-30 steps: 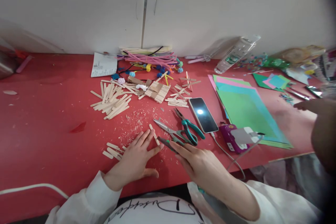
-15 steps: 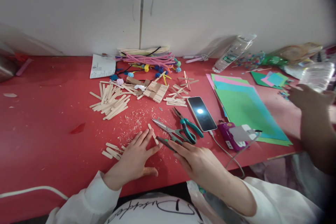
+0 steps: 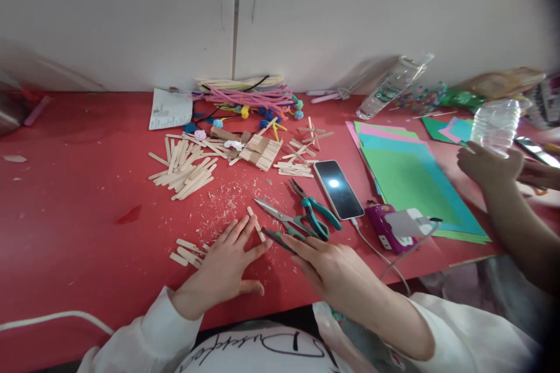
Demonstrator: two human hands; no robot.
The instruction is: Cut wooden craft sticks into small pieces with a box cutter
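My left hand (image 3: 227, 259) lies flat on the red table (image 3: 87, 233) with its fingers apart. Its fingertips rest against a short wooden craft stick (image 3: 256, 225). In my right hand (image 3: 335, 265) is a dark, narrow utility knife (image 3: 277, 239) with a green spot, its tip meeting the lower part of that stick. The fingers partly hide the knife. Short cut sticks (image 3: 188, 252) lie left of my left hand. Wood shavings (image 3: 227, 195) are scattered beyond it. Grey-handled scissors (image 3: 284, 218) and teal-handled pliers (image 3: 315, 210) lie just past my right hand.
A craft stick pile (image 3: 186, 169), a glued stick panel (image 3: 261, 152) and pipe cleaners (image 3: 249, 96) lie at the back. To the right are a phone (image 3: 339, 189), a purple power block (image 3: 387, 230), coloured paper (image 3: 406, 180), a bottle (image 3: 389, 90) and another person's hand (image 3: 494, 169).
My hands, the stick and the knife look almost unmoved. At the right, the other person's hand has shifted left along with a clear plastic container, and a second phone now shows there.
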